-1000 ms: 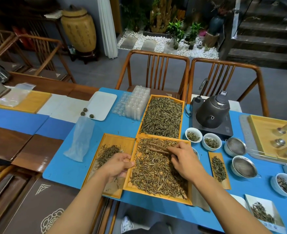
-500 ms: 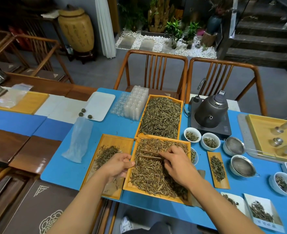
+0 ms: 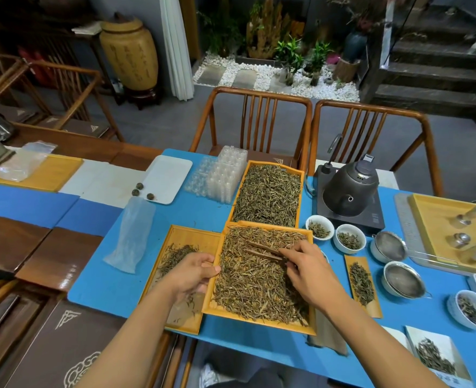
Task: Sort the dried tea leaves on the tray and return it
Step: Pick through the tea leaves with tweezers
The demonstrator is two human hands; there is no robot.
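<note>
A bamboo tray (image 3: 259, 322) heaped with dried tea leaves (image 3: 253, 281) lies in front of me on the blue mat. My right hand (image 3: 308, 271) holds brown wooden tweezers (image 3: 263, 250) whose tips lie over the leaves in the tray's far half. My left hand (image 3: 193, 271) grips the tray's left rim. A smaller bamboo tray (image 3: 192, 233) on the left holds a small pile of picked-out leaves (image 3: 176, 254). A second full tray of leaves (image 3: 269, 196) stands just behind.
A dark kettle (image 3: 350, 189) on its base stands at the back right, with white cups (image 3: 319, 226), two metal strainers (image 3: 403, 280) and a tray of small jars (image 3: 455, 228) to the right. A plastic bag (image 3: 131, 233), clear moulds (image 3: 222, 177) and a white plate (image 3: 168, 177) lie on the left.
My right hand has drawn the tweezers a little leftwards and nearer across the leaves. My left hand stays on the tray's left rim.
</note>
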